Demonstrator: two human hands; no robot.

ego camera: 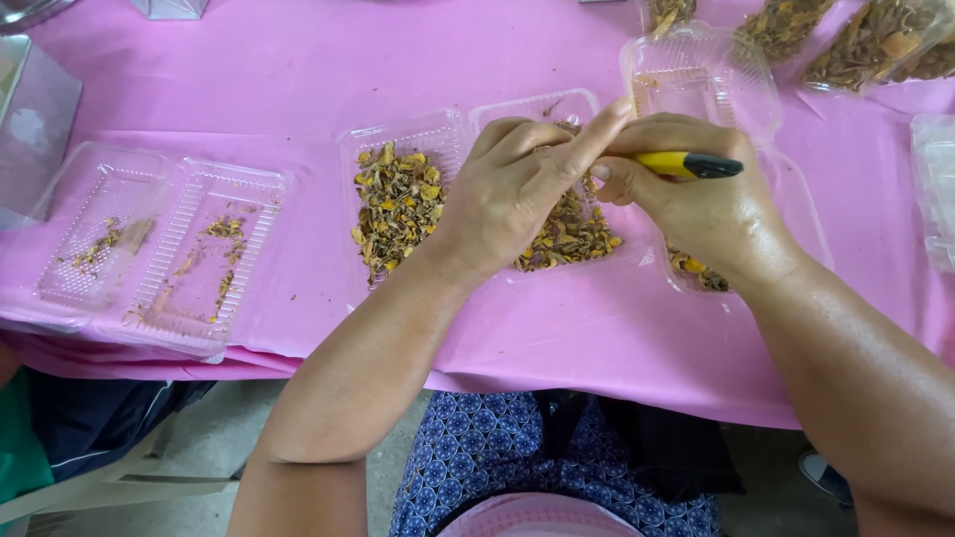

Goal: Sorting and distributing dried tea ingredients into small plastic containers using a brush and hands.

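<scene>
1. Pink cloth (pixel 298 89) covers the table across the whole upper part of the head view, with clear plastic trays spread over it.
2. At centre frame, the left hand (pixel 512 194) is curled, its forefinger stretched up and right to meet the right hand; whether it pinches anything cannot be told.
3. Just right of it, the right hand (pixel 696 204) is closed around a yellow-and-black tool (pixel 686 164), whose dark end pokes out to the right past the knuckles.
4. Beneath both hands lies an open hinged tray (pixel 408 139) heaped with dried yellow-brown bits (pixel 398 204).
5. At left sits a nearly empty double tray (pixel 159 249) with a few crumbs.
6. At upper right, an empty clear box (pixel 696 70) stands near bags of dried material (pixel 875 40).
</scene>
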